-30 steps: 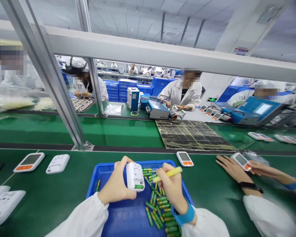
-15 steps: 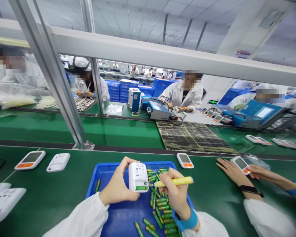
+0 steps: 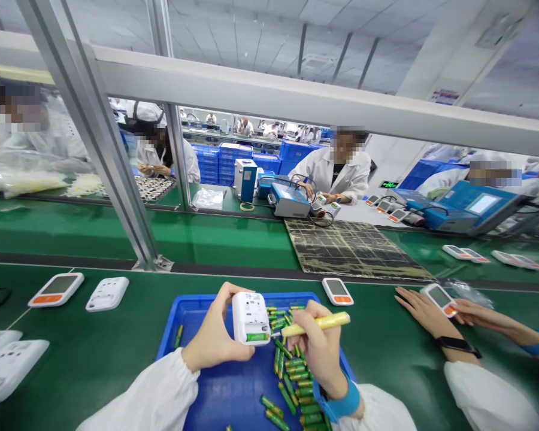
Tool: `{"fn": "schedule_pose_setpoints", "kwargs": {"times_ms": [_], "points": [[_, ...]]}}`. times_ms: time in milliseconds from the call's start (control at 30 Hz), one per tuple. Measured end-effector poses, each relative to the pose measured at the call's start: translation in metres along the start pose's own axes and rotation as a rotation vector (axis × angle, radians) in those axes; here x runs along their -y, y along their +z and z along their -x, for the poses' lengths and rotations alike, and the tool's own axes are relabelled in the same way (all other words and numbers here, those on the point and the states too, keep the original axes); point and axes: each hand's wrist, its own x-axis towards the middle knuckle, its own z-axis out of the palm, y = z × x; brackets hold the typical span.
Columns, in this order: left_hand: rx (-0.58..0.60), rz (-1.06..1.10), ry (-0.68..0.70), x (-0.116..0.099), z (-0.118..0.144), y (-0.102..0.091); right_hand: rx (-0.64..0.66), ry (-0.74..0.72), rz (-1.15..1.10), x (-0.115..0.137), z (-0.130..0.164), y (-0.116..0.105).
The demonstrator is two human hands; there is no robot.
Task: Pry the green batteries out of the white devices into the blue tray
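My left hand point(image 3: 218, 329) grips a white device point(image 3: 250, 311) by its sides, its back turned towards me. A green battery point(image 3: 257, 337) lies in the open compartment at the device's lower edge. In my right hand point(image 3: 318, 344) is a yellow pen-like tool point(image 3: 327, 321), held in a pinch. Its thin tip is at the right end of the compartment; whether it touches the battery I cannot tell. Under both hands sits a blue tray point(image 3: 173, 320), with many loose green batteries point(image 3: 291, 377) mostly on its right side.
Beside the tray on the green bench lie a device with a screen point(image 3: 338, 291) and white devices point(image 3: 108, 293) at left. At right, another person's hands point(image 3: 424, 317) hold a similar device point(image 3: 439, 299). A metal post point(image 3: 103, 143) rises ahead, near the green belt point(image 3: 224, 239).
The device in my left hand and the tool have shifted slightly. A loose battery at the tray's bottom has moved down, nearly out of view. Devices on the far belt have slid left.
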Motion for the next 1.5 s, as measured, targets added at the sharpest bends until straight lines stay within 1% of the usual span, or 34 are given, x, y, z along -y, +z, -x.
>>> {"fn": "schedule_pose_setpoints", "kwargs": {"times_ms": [100,167,200,267,333,367,433,467,500,567,633,700,733,767,800,833,867,933,1033,1100,1167,1267,1333,1400,1433,1500], "points": [[-0.005,0.089,-0.004,0.001,-0.001,0.001,-0.035,0.163,-0.202,-0.001,-0.004,0.006],[-0.015,0.053,-0.018,0.002,-0.001,0.002,-0.056,0.287,-0.346,-0.004,-0.007,0.009],[-0.030,-0.025,-0.027,0.003,-0.002,0.003,-0.062,0.362,-0.403,-0.006,-0.009,0.010],[-0.046,-0.267,-0.043,0.004,-0.002,0.005,-0.059,0.495,-0.478,-0.009,-0.011,0.013],[-0.016,-0.509,-0.043,0.007,-0.003,0.008,-0.039,0.557,-0.519,-0.012,-0.013,0.014],[0.011,-0.597,-0.026,0.008,-0.003,0.010,-0.031,0.554,-0.535,-0.012,-0.015,0.013],[0.044,-0.712,0.034,0.009,-0.004,0.010,-0.034,0.511,-0.558,-0.014,-0.020,0.010],[0.030,-0.760,0.069,0.008,-0.004,0.009,-0.043,0.484,-0.562,-0.015,-0.023,0.008],[-0.004,-0.803,0.101,0.006,-0.004,0.007,-0.051,0.458,-0.560,-0.017,-0.025,0.005],[-0.130,-0.880,0.141,-0.001,-0.004,-0.003,-0.075,0.412,-0.535,-0.023,-0.028,-0.002],[-0.297,-0.985,0.152,-0.012,-0.005,-0.022,-0.118,0.361,-0.474,-0.031,-0.029,-0.007],[-0.441,-1.144,0.130,-0.022,-0.005,-0.049,-0.177,0.297,-0.376,-0.040,-0.026,-0.010],[-0.487,-1.242,0.098,-0.025,-0.004,-0.065,-0.211,0.265,-0.319,-0.045,-0.024,-0.010],[-0.499,-1.349,0.041,-0.027,-0.003,-0.081,-0.243,0.235,-0.265,-0.049,-0.022,-0.011],[-0.486,-1.451,-0.041,-0.026,-0.002,-0.098,-0.271,0.204,-0.213,-0.053,-0.020,-0.010],[-0.427,-1.547,-0.135,-0.023,0.000,-0.114,-0.288,0.170,-0.161,-0.057,-0.018,-0.010],[-0.332,-1.630,-0.223,-0.018,0.002,-0.129,-0.296,0.131,-0.108,-0.060,-0.015,-0.009],[-0.204,-1.682,-0.297,-0.005,0.005,-0.153,-0.280,0.038,0.005,-0.067,-0.012,-0.009],[-0.055,-1.708,-0.341,0.016,0.009,-0.173,-0.267,-0.080,0.150,-0.073,-0.011,-0.010],[0.013,-1.726,-0.372,0.026,0.008,-0.179,-0.289,-0.121,0.192,-0.076,-0.012,-0.013],[0.041,-1.742,-0.408,0.031,0.007,-0.183,-0.314,-0.145,0.211,-0.078,-0.011,-0.016],[0.035,-1.758,-0.450,0.030,0.004,-0.186,-0.326,-0.173,0.252,-0.080,-0.005,-0.019],[0.020,-1.760,-0.450,0.027,0.004,-0.183,-0.316,-0.187,0.275,-0.077,0.001,-0.022],[0.002,-1.743,-0.430,0.022,0.006,-0.172,-0.262,-0.238,0.349,-0.068,0.002,-0.027],[-0.007,-1.726,-0.405,0.019,0.007,-0.163,-0.224,-0.286,0.427,-0.061,-0.001,-0.031],[-0.030,-1.683,-0.318,0.011,0.011,-0.135,-0.140,-0.354,0.727,-0.042,-0.018,-0.043]]}}
